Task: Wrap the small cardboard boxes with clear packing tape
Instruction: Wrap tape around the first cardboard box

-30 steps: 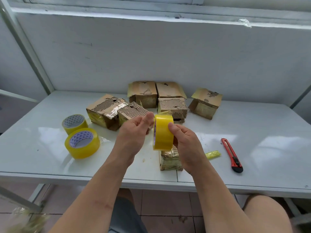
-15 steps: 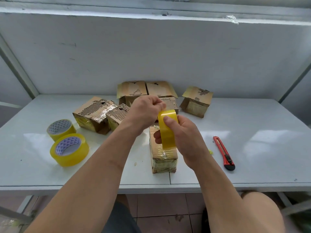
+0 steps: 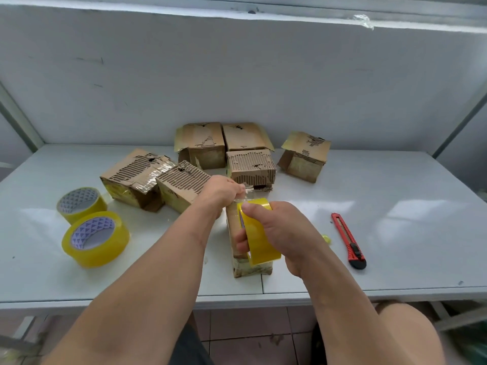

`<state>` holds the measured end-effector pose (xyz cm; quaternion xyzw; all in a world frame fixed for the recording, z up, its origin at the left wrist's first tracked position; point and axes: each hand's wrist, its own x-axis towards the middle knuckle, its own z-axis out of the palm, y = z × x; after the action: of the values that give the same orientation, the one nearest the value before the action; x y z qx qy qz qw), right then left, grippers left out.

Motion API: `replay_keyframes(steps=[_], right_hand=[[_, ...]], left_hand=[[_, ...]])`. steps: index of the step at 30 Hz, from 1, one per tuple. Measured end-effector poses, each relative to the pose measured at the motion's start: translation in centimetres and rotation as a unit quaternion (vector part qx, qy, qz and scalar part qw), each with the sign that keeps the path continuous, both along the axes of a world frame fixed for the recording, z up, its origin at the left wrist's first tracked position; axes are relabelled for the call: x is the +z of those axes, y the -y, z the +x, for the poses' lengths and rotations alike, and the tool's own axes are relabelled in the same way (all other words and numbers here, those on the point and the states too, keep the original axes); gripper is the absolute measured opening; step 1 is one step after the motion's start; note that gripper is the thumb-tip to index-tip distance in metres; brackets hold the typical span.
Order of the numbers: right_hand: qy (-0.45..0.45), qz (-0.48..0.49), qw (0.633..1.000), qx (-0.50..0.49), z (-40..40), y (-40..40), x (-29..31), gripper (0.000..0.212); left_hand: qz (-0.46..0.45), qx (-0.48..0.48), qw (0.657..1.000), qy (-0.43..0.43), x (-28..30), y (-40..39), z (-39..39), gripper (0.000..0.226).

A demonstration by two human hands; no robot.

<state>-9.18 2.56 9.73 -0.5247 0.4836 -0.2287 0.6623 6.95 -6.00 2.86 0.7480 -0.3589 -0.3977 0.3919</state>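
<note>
Right hand point(image 3: 279, 230) is wrapped around a yellow roll of tape point(image 3: 259, 233), thumb over the top and fingers through the core, holding it just above a small box point(image 3: 249, 267) that lies near the front edge of the white table point(image 3: 395, 206). Left hand point(image 3: 222, 192) is clenched on the loose clear tape end point(image 3: 246, 193), pinching it up and away from the roll, so a short crinkled strip spans between the two hands over the far end of the box. Both hands and the roll cover most of that box; only its near end and part of its left side show. Behind them sit six more battered cardboard boxes point(image 3: 250, 164), several with torn corrugated tops, crowded close to the left hand. Two spare tape rolls point(image 3: 95, 238) lie to the left, touching or nearly so. A red utility knife point(image 3: 347, 239) lies to the right, apart from the box, with a small yellowish scrap point(image 3: 326, 238) between them.
</note>
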Motion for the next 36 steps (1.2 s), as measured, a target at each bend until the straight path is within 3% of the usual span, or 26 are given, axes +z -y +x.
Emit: replay_keyframes(steps=[8,15,18,22,25,30,33,36], right_hand=[[-0.017,-0.019,1.000,-0.009,0.4,0.7,0.0,0.026],[-0.033,-0.038,0.999,-0.007,0.6,0.6,-0.2,0.031],[-0.033,-0.036,0.999,-0.009,0.6,0.6,-0.2,0.032],[-0.035,-0.039,0.999,-0.014,0.5,0.7,-0.4,0.034],[-0.047,-0.048,0.998,-0.018,0.7,0.8,-0.5,0.037],[-0.043,-0.035,0.998,-0.010,-0.5,-0.4,-0.7,0.027],[-0.030,-0.039,0.999,-0.022,-1.1,-1.3,-1.0,0.019],[-0.022,-0.046,0.998,-0.031,-0.9,-1.6,-1.1,0.021]], left_hand=[[0.049,0.059,0.996,-0.055,-1.3,0.3,0.3,0.012],[0.147,-0.036,0.988,0.004,-0.4,-0.3,0.4,0.005],[0.114,-0.061,0.990,0.053,-0.5,0.2,0.7,0.013],[-0.009,-0.094,0.993,0.065,-0.1,-0.3,0.6,0.019],[0.009,-0.181,0.980,0.082,-0.7,-1.2,0.7,0.006],[-0.009,-0.185,0.981,0.056,-1.6,-1.2,0.9,0.016],[0.000,-0.201,0.972,0.118,-1.0,-0.7,0.8,0.021],[0.068,-0.274,0.921,0.268,0.9,0.3,0.0,0.033]])
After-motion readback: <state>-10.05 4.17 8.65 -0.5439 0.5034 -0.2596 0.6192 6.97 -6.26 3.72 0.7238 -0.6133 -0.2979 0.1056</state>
